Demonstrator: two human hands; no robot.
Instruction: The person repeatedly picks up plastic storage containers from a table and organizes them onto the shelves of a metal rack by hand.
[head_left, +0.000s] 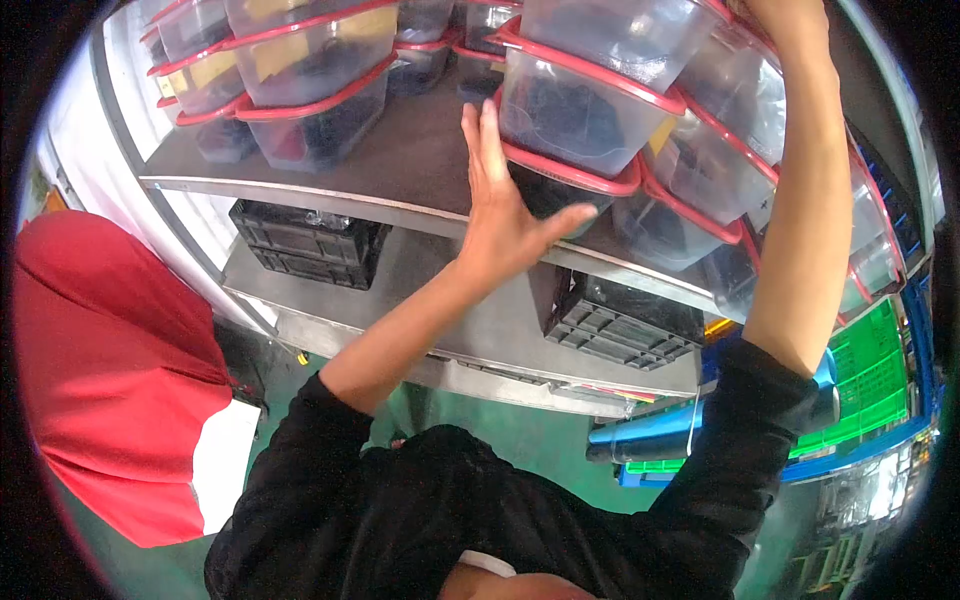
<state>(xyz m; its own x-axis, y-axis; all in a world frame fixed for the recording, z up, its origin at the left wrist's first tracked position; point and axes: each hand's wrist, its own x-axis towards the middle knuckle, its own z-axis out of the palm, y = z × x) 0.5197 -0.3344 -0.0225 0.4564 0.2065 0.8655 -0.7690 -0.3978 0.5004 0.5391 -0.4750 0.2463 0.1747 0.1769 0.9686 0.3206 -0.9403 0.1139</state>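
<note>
My left hand point(505, 215) is open, thumb and fingers spread, beside a stack of clear plastic boxes with red rims. Its fingers are at the left side of a middle box point(590, 115) with dark contents; I cannot tell whether they touch it. Its thumb lies in front of the box below point(545, 190). At the top edge of the view, my right hand point(785, 15) reaches up by the rim of an upper box point(625, 40). Its fingers are mostly out of view, so whether it grips the rim cannot be seen.
More red-rimmed boxes point(315, 105) stand on the grey shelf point(400, 170). Black crates point(310, 245) sit on the lower shelf point(420, 285). Red cloth point(120, 370) hangs at the left. At the right are blue rolls point(650, 430) and a green crate point(865, 370).
</note>
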